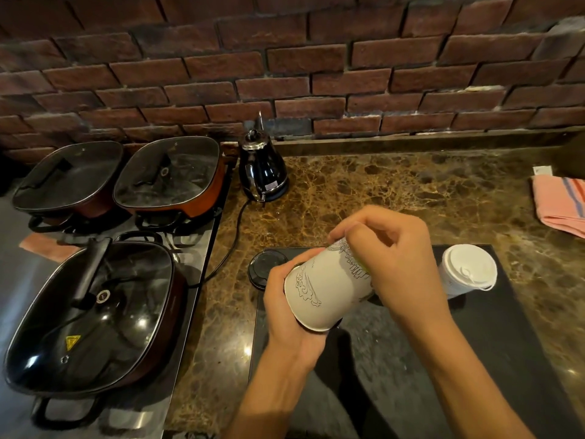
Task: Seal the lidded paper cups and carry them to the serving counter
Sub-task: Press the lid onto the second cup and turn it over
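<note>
A white paper cup (329, 286) with line drawings is tilted in the air over a black mat (411, 359), its base toward me. My left hand (285, 305) grips its lower part. My right hand (395, 258) curls around its upper end, hiding the top. A second white paper cup (465, 270) with a white lid stands on the mat just right of my right hand. A black lid (264, 269) lies flat at the mat's far left corner.
A black kettle (262, 172) stands by the brick wall, its cord running left. Three lidded pans (91, 312) sit on the stove at left. A pink cloth (560, 204) lies at the right edge of the marble counter (395, 191).
</note>
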`<state>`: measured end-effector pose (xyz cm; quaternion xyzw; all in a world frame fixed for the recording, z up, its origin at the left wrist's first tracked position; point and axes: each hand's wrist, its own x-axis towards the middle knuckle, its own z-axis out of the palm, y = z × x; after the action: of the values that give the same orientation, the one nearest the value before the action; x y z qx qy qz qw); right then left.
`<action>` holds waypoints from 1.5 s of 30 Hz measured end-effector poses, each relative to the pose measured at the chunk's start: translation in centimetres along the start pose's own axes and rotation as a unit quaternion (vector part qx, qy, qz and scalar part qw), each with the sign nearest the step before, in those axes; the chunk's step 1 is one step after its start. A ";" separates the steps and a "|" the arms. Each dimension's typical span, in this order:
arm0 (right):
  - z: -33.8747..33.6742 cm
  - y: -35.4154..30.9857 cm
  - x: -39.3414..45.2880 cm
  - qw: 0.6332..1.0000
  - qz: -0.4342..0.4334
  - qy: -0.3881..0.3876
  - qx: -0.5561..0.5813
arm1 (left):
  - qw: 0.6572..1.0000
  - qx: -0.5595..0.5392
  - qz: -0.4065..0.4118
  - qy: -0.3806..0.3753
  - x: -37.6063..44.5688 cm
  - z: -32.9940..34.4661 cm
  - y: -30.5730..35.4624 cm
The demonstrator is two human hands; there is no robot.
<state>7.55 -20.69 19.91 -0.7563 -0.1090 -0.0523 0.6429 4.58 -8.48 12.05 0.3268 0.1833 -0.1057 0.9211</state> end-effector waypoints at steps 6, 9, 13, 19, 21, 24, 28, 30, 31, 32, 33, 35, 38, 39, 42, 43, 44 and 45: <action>-1.0 0.1 -0.2 0.987 -0.131 -0.089 -0.020 | 0.990 -0.037 -0.133 -0.001 0.2 -0.9 1.1; -0.6 0.4 -0.6 0.990 -0.131 -0.049 0.004 | 0.991 -0.032 -0.126 -0.016 0.5 -0.8 1.6; -0.2 1.5 -0.8 0.996 -0.085 0.020 0.022 | 0.997 0.002 -0.078 -0.021 0.8 -0.3 1.9; 0.6 4.3 -1.5 0.991 0.001 0.117 0.061 | 0.994 0.098 -0.010 0.050 1.2 -0.4 3.1; 0.9 5.5 -1.8 0.988 0.027 0.139 0.060 | 0.987 0.149 0.010 0.052 1.2 -0.7 3.9; 1.2 6.7 -2.2 0.977 0.086 0.179 0.079 | 0.977 0.205 0.009 0.051 1.0 -1.5 5.1; 2.1 8.3 -2.8 0.962 0.163 0.189 0.114 | 0.973 0.227 0.021 0.023 0.0 -2.1 5.3; 2.7 8.9 -3.2 0.957 0.177 0.199 0.119 | 0.965 0.258 0.055 0.000 -0.2 -2.5 5.1; 3.0 9.3 -3.3 0.956 0.176 0.205 0.118 | 0.958 0.278 0.070 -0.011 -0.2 -2.7 5.0; 3.3 9.8 -3.4 0.953 0.181 0.209 0.120 | 0.949 0.304 0.087 -0.014 -0.3 -2.9 4.9; 3.5 10.2 -3.6 0.950 0.194 0.211 0.127 | 0.935 0.337 0.109 -0.008 -0.4 -3.1 4.8; 3.9 10.9 -3.6 0.936 0.235 0.212 0.154 | 0.898 0.412 0.153 0.011 -0.4 -3.2 4.7; 4.6 11.7 -3.8 0.923 0.279 0.209 0.163 | 0.828 0.525 0.196 0.025 0.0 -3.1 4.2; 4.7 12.0 -3.9 0.926 0.287 0.200 0.139 | 0.806 0.554 0.205 0.030 0.2 -3.1 4.1; 4.8 12.9 -4.3 0.942 0.293 0.149 0.063 | 0.751 0.619 0.227 0.034 1.0 -3.6 3.5; 4.8 13.1 -4.4 0.950 0.288 0.121 0.026 | 0.731 0.641 0.231 0.032 1.3 -3.8 3.2; 4.8 13.2 -4.3 0.955 0.282 0.092 -0.013 | 0.714 0.659 0.232 0.033 1.6 -4.0 2.9; 4.8 13.4 -4.3 0.957 0.277 0.069 -0.044 | 0.703 0.672 0.231 0.035 2.0 -4.2 2.5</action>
<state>6.15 -18.36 5.30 -0.7787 0.1518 0.0706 0.6046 6.03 -4.05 9.67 0.8949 0.0148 0.0265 0.4452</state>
